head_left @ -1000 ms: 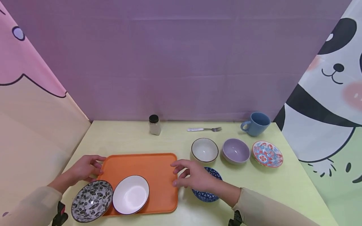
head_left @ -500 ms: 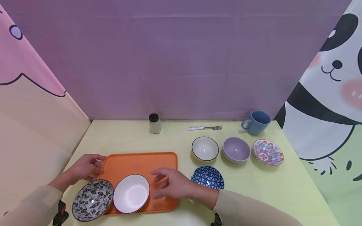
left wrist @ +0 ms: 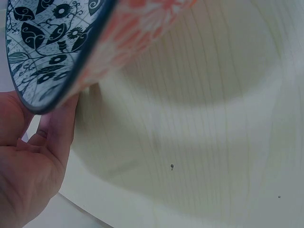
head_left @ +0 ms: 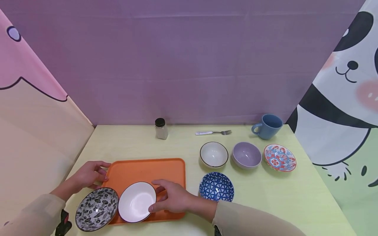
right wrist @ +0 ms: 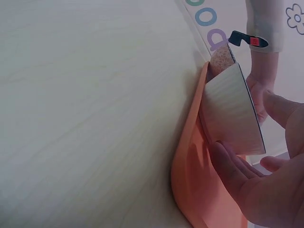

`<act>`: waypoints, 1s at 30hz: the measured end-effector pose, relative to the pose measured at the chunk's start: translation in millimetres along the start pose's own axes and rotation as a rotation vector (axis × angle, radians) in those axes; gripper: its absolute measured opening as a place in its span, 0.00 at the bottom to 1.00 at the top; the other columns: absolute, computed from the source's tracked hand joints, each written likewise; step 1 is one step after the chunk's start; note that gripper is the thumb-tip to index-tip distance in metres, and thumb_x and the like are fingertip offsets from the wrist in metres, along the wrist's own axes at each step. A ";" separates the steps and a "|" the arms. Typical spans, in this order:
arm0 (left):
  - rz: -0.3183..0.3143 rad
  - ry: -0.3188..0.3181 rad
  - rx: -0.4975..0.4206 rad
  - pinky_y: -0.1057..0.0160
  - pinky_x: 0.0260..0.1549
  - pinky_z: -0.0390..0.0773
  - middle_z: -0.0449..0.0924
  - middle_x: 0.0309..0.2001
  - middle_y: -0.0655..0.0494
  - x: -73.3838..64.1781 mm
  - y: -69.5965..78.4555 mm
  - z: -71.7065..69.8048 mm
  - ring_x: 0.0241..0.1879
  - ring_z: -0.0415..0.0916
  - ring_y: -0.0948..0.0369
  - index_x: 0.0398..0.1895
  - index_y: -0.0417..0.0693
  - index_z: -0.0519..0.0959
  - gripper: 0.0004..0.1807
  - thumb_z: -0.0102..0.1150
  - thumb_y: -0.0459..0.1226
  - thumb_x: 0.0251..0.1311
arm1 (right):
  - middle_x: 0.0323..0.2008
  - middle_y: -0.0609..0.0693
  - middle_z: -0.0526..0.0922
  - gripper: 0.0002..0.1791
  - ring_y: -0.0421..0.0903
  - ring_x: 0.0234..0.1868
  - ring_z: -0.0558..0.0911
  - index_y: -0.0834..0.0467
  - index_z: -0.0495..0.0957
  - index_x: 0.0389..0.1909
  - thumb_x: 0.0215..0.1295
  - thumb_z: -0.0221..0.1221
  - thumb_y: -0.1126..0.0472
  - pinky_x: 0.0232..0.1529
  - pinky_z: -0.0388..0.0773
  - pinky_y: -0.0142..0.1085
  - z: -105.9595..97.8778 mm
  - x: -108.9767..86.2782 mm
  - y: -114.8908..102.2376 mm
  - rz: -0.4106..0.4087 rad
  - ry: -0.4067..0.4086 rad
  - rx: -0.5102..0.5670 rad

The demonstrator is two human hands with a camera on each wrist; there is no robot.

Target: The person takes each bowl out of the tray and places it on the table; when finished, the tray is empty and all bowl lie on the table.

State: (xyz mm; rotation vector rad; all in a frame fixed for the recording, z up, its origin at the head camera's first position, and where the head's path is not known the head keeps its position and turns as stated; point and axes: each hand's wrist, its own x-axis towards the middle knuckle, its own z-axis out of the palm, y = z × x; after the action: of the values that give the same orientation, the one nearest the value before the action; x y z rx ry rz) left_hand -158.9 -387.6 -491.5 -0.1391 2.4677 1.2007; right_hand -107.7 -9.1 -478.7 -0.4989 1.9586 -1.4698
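A white bowl [head_left: 136,200] with a dark rim stands on an orange tray [head_left: 144,170]. My right hand [head_left: 172,198] is at this bowl's right side, with thumb and fingers spread along it; in the right wrist view fingertips [right wrist: 219,149] lie close against its outer wall [right wrist: 232,111]. Left of it, a bowl with a black-and-white leaf pattern [head_left: 96,209] sits tilted at the tray's front left, partly past its edge. My left hand [head_left: 90,175] is at the tray's left edge with loosely bent fingers. In the left wrist view the patterned bowl [left wrist: 47,42] hides those fingertips.
Right of the tray stand a blue patterned bowl [head_left: 217,186], a white bowl [head_left: 214,154], a purple bowl [head_left: 246,155] and a red-and-blue flowered dish [head_left: 280,158]. Along the back are a black-lidded jar [head_left: 161,129], a fork [head_left: 213,133] and a blue mug [head_left: 268,127].
My right hand has moved left from beside the blue patterned bowl, over the tray, to the white bowl's right rim. My left hand and the bowls have stayed in place.
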 end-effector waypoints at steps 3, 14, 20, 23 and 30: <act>-0.002 0.000 0.001 0.54 0.32 0.88 0.78 0.43 0.42 -0.8 1.8 0.3 0.35 0.80 0.54 0.71 0.27 0.63 0.31 0.58 0.27 0.66 | 0.52 0.44 0.82 0.44 0.36 0.38 0.86 0.50 0.69 0.73 0.54 0.76 0.62 0.31 0.86 0.35 2.8 2.4 0.9 -0.006 0.007 -0.010; -0.018 0.001 0.001 0.54 0.32 0.88 0.77 0.43 0.42 -0.7 3.6 -0.4 0.35 0.81 0.54 0.71 0.28 0.64 0.31 0.59 0.27 0.66 | 0.51 0.44 0.85 0.42 0.36 0.34 0.84 0.49 0.72 0.70 0.53 0.76 0.63 0.29 0.84 0.33 8.0 4.7 3.6 0.007 0.021 -0.013; -0.025 -0.008 -0.019 0.54 0.31 0.88 0.78 0.42 0.43 -1.0 1.9 -1.9 0.35 0.80 0.54 0.71 0.29 0.65 0.30 0.58 0.27 0.66 | 0.48 0.49 0.83 0.42 0.45 0.31 0.85 0.50 0.73 0.69 0.52 0.73 0.73 0.25 0.87 0.44 13.8 5.4 1.6 0.080 0.002 0.178; -0.020 -0.014 -0.028 0.54 0.31 0.87 0.77 0.42 0.43 -1.9 2.6 -1.7 0.35 0.80 0.53 0.71 0.28 0.64 0.31 0.58 0.27 0.65 | 0.45 0.51 0.82 0.41 0.49 0.31 0.85 0.51 0.73 0.68 0.53 0.71 0.76 0.25 0.87 0.46 16.0 6.9 2.2 0.102 -0.002 0.263; -0.023 -0.028 -0.048 0.53 0.32 0.88 0.78 0.42 0.43 -2.3 4.6 -1.6 0.37 0.81 0.54 0.71 0.29 0.64 0.31 0.59 0.26 0.64 | 0.43 0.53 0.83 0.33 0.52 0.32 0.88 0.52 0.74 0.66 0.60 0.66 0.74 0.24 0.86 0.48 17.2 8.7 2.8 0.129 0.014 0.345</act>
State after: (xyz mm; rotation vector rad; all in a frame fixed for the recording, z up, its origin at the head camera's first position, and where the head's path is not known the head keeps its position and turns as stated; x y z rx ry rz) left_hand -158.5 -386.2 -486.3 -0.1628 2.4083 1.2443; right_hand -102.2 -26.0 -486.7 -0.2059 1.6646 -1.6831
